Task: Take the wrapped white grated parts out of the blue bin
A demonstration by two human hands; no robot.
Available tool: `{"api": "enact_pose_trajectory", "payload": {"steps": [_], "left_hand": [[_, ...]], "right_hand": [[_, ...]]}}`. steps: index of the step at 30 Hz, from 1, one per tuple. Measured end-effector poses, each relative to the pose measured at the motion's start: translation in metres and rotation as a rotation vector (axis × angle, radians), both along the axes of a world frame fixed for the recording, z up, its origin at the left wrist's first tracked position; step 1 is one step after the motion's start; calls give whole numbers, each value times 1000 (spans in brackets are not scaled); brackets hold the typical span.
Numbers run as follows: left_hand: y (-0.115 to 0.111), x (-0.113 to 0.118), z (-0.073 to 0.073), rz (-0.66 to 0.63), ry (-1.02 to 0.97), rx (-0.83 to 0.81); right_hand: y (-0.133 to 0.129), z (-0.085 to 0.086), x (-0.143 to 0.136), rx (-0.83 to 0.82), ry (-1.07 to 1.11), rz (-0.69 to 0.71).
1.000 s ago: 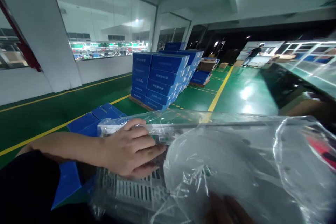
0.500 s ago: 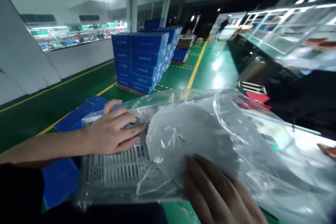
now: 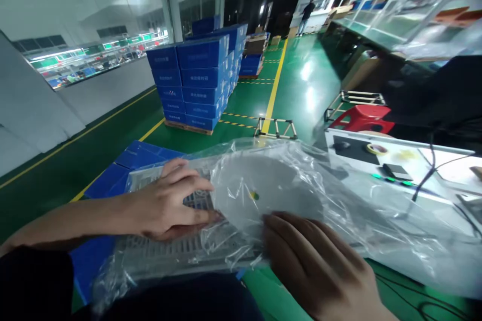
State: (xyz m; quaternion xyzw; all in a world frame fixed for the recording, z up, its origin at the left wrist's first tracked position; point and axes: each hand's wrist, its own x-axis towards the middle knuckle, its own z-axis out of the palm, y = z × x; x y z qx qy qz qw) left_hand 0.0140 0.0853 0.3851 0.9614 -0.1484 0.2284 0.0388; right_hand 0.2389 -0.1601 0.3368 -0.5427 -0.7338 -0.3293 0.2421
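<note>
A flat grey metal unit with vent slots [image 3: 181, 253] lies in front of me, partly wrapped in a clear plastic bag [image 3: 286, 195]. My left hand [image 3: 169, 205] grips the unit's left end through the bag, fingers curled over the top. My right hand [image 3: 320, 266] rests on the bag's near edge, pressing the plastic against the unit. The bag's loose end billows to the right over the worktable.
Open blue cartons [image 3: 124, 170] sit at my left. A pallet of stacked blue boxes [image 3: 199, 80] stands on the green floor. To the right are a white workbench [image 3: 406, 160] with tape and cables and a red stool [image 3: 363, 118]. A person stands far off.
My view has swung right and down. The bag has settled lower over the unit, my right hand has come further into sight on it, and the workbench and red stool have appeared.
</note>
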Motion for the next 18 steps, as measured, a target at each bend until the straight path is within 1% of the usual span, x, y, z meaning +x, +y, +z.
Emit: {"api": "enact_pose_trajectory", "payload": {"steps": [2,4,6,8,10,12,13,14,15,16,17,18], "left_hand": [[1,2,-3,10,25,33],[4,4,-2,6,60,47],[11,7,1,-2,62,27],[24,9,5,16,21,-29],[43,7,7,89,-34,-113],[66,1,3,225,-101,-241],[78,-4,-3,306,-150,-322],[91,-11,-12,390,-206,-407],[103,-18,-25,477,-262,-485],[114,-26,-42,565,-307,-550],[124,-35,-63,650,-327,-597],[131,-46,-88,736,-313,-630]], "right_hand": [[4,-4,1,10,35,-15],[8,-5,3,8,66,-16],[13,-6,5,-30,80,-9],[18,-7,9,-75,108,-3],[23,-17,16,-119,169,-20],[30,-36,27,-177,249,-71],[34,-50,33,-221,295,-118],[39,-67,41,-283,350,-184],[44,-85,48,-368,413,-266],[50,-106,56,-474,489,-365],[56,-127,64,-590,576,-468],[62,-150,72,-711,672,-562]]}}
